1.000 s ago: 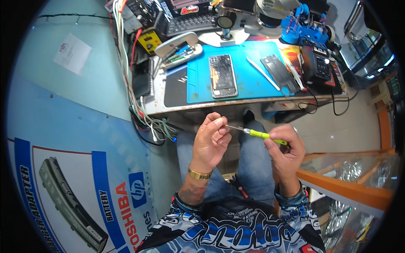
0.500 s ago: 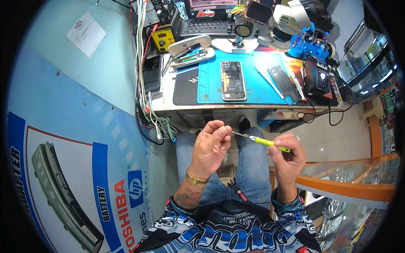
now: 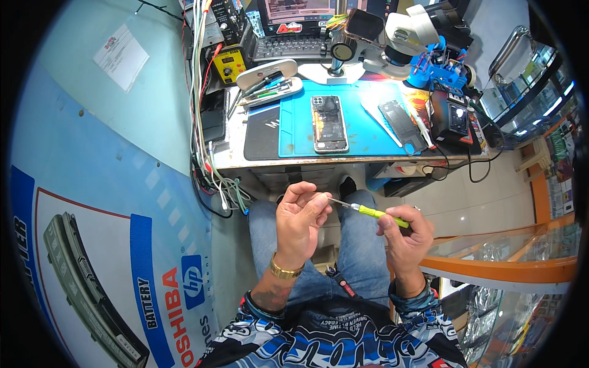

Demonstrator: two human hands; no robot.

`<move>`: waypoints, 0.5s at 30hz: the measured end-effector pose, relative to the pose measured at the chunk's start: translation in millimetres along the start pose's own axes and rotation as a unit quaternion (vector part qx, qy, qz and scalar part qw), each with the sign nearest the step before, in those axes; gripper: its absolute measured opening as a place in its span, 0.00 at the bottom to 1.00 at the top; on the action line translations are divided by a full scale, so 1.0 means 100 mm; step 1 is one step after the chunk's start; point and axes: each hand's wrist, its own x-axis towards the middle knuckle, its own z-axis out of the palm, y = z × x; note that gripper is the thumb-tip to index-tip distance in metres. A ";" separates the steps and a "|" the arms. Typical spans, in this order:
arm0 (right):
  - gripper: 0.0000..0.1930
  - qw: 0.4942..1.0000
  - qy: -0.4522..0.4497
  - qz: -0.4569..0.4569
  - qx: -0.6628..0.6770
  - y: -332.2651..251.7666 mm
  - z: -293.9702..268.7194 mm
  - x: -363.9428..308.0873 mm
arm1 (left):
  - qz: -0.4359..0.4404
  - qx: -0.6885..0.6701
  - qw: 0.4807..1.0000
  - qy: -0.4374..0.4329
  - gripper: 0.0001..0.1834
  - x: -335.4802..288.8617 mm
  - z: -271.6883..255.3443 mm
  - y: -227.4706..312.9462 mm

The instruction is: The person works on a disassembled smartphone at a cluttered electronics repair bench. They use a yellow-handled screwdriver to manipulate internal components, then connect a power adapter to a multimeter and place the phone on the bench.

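My right hand [image 3: 407,240] grips a screwdriver with a yellow-green handle [image 3: 370,212] and a thin metal shaft. Its tip points left and reaches the thumb and forefinger of my left hand [image 3: 299,219]. Those fingers are pinched together above my lap; whatever sits between them is too small to make out. Beyond the hands, a phone [image 3: 329,124] lies on a blue work mat [image 3: 294,132], its back cover off and its battery and inner parts showing.
Right of the phone lie a dark phone back panel [image 3: 402,126] and slim white tools. An open case of tools [image 3: 273,92] sits left, near hanging cables [image 3: 202,122]. A microscope [image 3: 392,43] and laptop [image 3: 288,48] stand behind. A glass counter [image 3: 491,257] is at my right.
The screwdriver tip has moved closer to my left fingertips, closing the small gap. The whole view has shifted slightly, so the bench appears a little lower and further left.
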 end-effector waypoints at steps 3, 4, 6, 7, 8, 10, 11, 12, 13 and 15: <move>0.08 0.994 -0.021 -0.097 -0.035 0.05 0.03 0.10 | 0.010 -0.026 1.000 0.000 0.15 0.01 -0.03 -0.03; 0.08 0.986 -0.030 -0.153 -0.060 0.07 0.04 0.15 | 0.011 -0.040 0.999 -0.005 0.15 0.02 -0.06 -0.05; 0.09 0.991 -0.027 -0.126 -0.048 0.05 0.06 0.19 | 0.011 -0.023 1.000 -0.013 0.18 0.06 -0.14 -0.07; 0.10 0.992 -0.024 -0.112 -0.044 0.04 0.06 0.21 | 0.011 -0.014 1.000 -0.018 0.19 0.07 -0.12 -0.06; 0.10 0.996 -0.015 -0.081 -0.029 0.05 0.06 0.23 | 0.002 -0.001 1.000 -0.008 0.20 0.07 -0.07 -0.05; 0.09 1.000 0.005 -0.020 0.000 0.08 0.03 0.30 | -0.015 0.026 0.999 0.011 0.21 0.08 0.06 0.02; 0.07 0.999 0.014 -0.007 -0.031 0.05 -0.01 0.40 | 0.050 0.111 0.992 0.015 0.21 0.15 0.01 -0.01; 0.05 0.996 0.018 -0.013 -0.087 -0.01 -0.03 0.54 | 0.115 0.195 0.974 0.018 0.21 0.26 -0.10 -0.09; 0.05 0.988 0.002 -0.037 -0.151 -0.07 -0.07 0.72 | 0.175 0.275 0.945 0.021 0.21 0.39 -0.17 -0.15; 0.05 0.965 -0.040 -0.070 -0.251 -0.10 -0.12 1.05 | 0.389 0.533 0.751 -0.026 0.18 0.72 -0.34 -0.11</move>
